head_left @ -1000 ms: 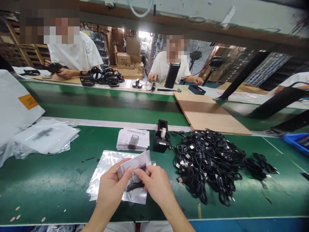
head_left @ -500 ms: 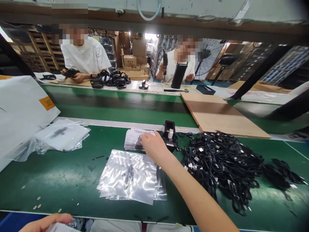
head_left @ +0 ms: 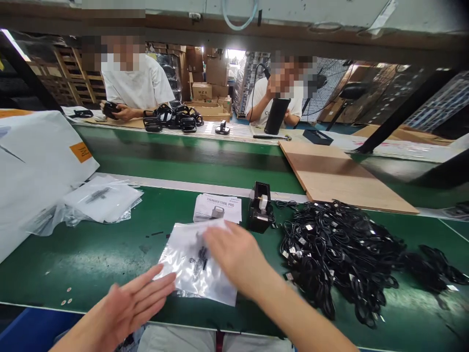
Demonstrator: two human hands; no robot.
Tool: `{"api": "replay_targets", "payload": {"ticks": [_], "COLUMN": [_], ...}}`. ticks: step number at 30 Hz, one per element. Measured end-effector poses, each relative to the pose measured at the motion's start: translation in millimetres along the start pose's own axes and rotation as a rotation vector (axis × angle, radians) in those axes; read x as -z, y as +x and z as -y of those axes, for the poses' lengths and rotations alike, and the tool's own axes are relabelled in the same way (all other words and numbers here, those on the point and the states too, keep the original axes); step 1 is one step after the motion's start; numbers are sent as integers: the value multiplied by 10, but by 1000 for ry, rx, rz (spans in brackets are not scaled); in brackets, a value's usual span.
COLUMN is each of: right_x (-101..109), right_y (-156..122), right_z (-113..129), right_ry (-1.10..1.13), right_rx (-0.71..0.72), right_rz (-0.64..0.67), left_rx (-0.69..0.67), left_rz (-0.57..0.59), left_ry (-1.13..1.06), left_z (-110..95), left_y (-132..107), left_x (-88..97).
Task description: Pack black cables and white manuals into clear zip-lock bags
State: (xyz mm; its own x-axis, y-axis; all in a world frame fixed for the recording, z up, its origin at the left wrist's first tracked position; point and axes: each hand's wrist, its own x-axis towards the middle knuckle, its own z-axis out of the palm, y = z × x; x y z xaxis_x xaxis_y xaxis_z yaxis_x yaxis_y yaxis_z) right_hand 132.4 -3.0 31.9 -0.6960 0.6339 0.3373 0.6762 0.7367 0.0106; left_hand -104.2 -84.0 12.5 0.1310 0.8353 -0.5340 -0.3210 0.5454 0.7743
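My right hand (head_left: 234,249) is over the clear plastic bags (head_left: 216,288), its fingers smeared by motion. It is closed on a white printed leaflet (head_left: 188,232), partly hidden by the fingers and blurred. Beyond it lies the stack of leaflets (head_left: 220,203) headed "THUNDER TRAIL PRO". My left hand (head_left: 137,303) is open, fingers stretched out and palm showing, at the near left edge of the bags. Nothing shows in it.
A black tape dispenser (head_left: 260,208) stands right of the leaflets. Black cables (head_left: 340,254) are heaped to the right, below a wooden board (head_left: 348,176). More bags (head_left: 106,200) lie at left by a white sack (head_left: 40,161). Two people work opposite.
My right hand has come back from the leaflet stack to above the bags with a leaflet. My left hand has risen from the bottom edge, without the pale thing it held.
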Motion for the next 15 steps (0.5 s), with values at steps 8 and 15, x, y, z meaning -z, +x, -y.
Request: {"api": "replay_targets", "payload": {"ticks": [8, 15], "right_x": [49, 196], "right_y": [-826, -1321], "right_z": [182, -122], "right_ry": [1054, 1392], "right_rx": [-869, -1338], "right_rz": [-202, -380], "left_rx": [-4, -441], "left_rz": [259, -48], "left_ry": [260, 976], "left_z": [-34, 246], "left_y": [421, 657], "left_x": [-772, -1006]}}
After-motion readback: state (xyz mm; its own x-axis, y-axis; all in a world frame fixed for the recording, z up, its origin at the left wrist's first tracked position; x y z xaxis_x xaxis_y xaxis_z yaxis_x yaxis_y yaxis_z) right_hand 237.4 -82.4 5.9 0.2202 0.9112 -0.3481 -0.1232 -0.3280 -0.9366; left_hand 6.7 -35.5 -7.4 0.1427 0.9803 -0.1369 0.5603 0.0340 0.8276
